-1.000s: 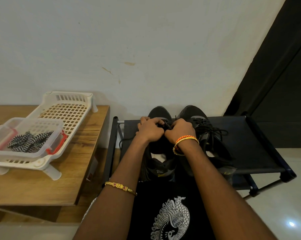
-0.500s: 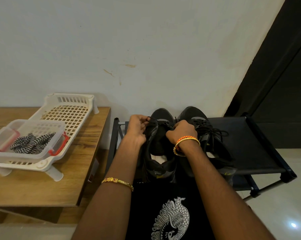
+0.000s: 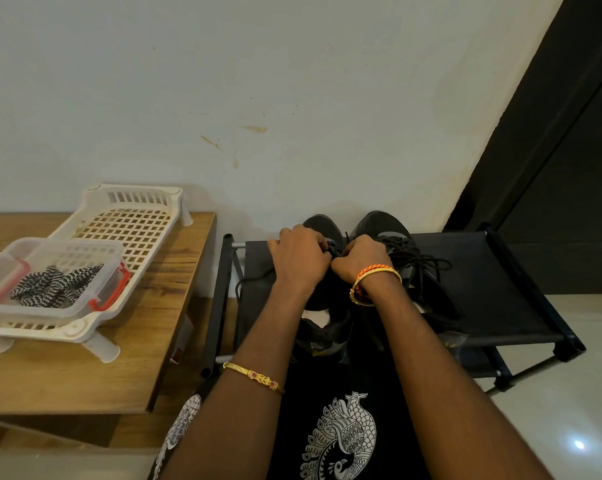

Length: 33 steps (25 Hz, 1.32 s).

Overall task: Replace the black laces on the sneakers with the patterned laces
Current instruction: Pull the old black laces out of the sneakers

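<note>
Both hands, left point(image 3: 299, 259) and right point(image 3: 360, 261), pinched the black lace point(image 3: 335, 250) on the left sneaker point(image 3: 322, 225); no readable writing anywhere.

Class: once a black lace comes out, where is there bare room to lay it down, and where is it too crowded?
Free: the rack's fabric shelf right of the right sneaker; the wooden table in front of the white basket. Crowded: around the left sneaker, where left hand and right hand work its black lace.
</note>
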Motion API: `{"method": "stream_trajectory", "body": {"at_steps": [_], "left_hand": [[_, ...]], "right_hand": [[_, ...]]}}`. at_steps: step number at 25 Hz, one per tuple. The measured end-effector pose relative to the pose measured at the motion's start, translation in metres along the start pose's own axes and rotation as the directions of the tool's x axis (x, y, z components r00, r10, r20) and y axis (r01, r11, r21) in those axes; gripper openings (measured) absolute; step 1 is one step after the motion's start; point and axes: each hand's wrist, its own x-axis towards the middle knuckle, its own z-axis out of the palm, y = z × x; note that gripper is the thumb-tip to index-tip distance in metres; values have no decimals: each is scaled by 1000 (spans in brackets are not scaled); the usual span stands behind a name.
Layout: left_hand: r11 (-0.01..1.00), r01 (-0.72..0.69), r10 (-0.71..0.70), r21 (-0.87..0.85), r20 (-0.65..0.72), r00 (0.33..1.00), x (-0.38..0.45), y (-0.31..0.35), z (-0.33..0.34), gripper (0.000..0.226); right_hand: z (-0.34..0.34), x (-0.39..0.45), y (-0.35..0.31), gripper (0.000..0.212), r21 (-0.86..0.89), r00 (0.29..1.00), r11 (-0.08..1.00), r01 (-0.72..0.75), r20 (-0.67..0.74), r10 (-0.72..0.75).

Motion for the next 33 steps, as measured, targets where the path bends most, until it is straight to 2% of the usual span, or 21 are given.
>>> {"method": "stream_trajectory", "body": {"at_steps": [1,3,5,6,8,10,12,14,15,16,17,18,19,20,21,23,26,30,32,33], "left_hand": [[1000,-1,2,30,-24,1000,-2,3,2,18],[998,47,-48,-49,-31,998,-2,2,4,18],[944,158,-149,-288,50,987,-2,-3,3,16],[872,217,-191,-438,104,976,-1,-7,2,16],[657,290,-256,-696,156,954,0,-9,-9,14],[370,285,-328,-884,162,931,2,-8,-21,5],[58,237,-362,-970,201,910,5,-11,-34,13],[-274,177,-315,-945,262,912,7,-17,-42,7],[-344,185,-291,-921,291,911,7,-18,-43,12],[-286,217,-295,-933,301,907,7,-18,-43,13],[-51,256,-320,-965,258,912,6,-17,-41,11],[291,259,-307,-921,166,937,5,-17,-35,7],[610,202,-231,-766,72,970,4,-16,-29,3],[818,120,-118,-563,40,992,1,-13,-22,3],[918,57,-30,-392,76,997,0,-10,-14,7],[973,31,-2,-228,129,992,-2,-5,-5,12],[972,56,-38,-226,81,996,-4,1,-3,13],[934,168,-120,-317,165,979,-2,-3,-4,17],[848,229,-152,-478,194,969,-1,-5,-8,17],[767,240,-160,-595,184,970,-1,-5,-12,17]], "right_hand": [[-1,0,1,22,5,1000,1000,-2,2,2],[-1,0,2,22,14,1000,1000,-11,-6,11],[0,0,3,25,19,1000,1000,-19,-14,20],[1,-1,3,26,23,1000,999,-22,-13,22],[1,0,2,24,36,1000,999,-27,-6,27],[0,0,2,21,45,999,998,-36,-3,36],[0,0,3,15,47,999,998,-41,-1,41],[0,0,4,12,47,999,998,-44,7,44],[0,0,4,12,50,999,998,-46,11,45],[0,1,4,13,57,999,997,-46,14,45],[0,2,4,15,63,999,997,-44,15,43],[0,2,4,17,63,999,997,-40,13,40],[0,2,4,18,60,999,998,-37,12,36],[0,2,4,18,54,999,998,-33,12,32],[0,1,4,17,47,1000,998,-29,14,28],[-1,1,3,17,32,1000,999,-27,15,27],[0,1,2,15,22,1000,999,-30,8,30],[0,-1,1,17,27,999,999,-33,1,33],[-1,-2,1,17,33,999,999,-38,0,38],[-2,-2,0,19,37,999,998,-43,0,43]]}}
